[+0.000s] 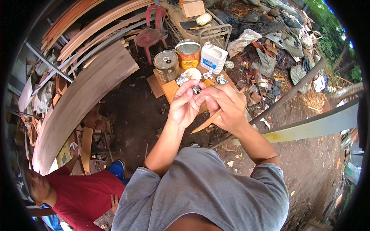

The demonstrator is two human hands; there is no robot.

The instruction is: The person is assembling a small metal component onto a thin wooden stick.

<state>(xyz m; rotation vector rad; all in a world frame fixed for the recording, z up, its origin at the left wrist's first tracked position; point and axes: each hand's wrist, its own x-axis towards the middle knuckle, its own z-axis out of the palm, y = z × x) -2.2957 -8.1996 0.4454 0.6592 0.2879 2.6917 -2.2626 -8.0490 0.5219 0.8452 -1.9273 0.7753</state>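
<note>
My left hand pinches a small shiny metal fitting with a round opening, held up in front of my chest. My right hand is closed, its fingertips close beside the fitting; whether they touch it is hard to make out. A thin pointed strip of wood sticks out below the right hand, gripped in its fingers. Beyond both hands is a low wooden table bearing a white round lid or dish and crumpled rags, partly hidden by my fingers.
On the table stand a metal can, an orange-labelled can and a white jug. A red chair is behind. A long board and a person in a red shirt are to the left. A metal beam crosses the right.
</note>
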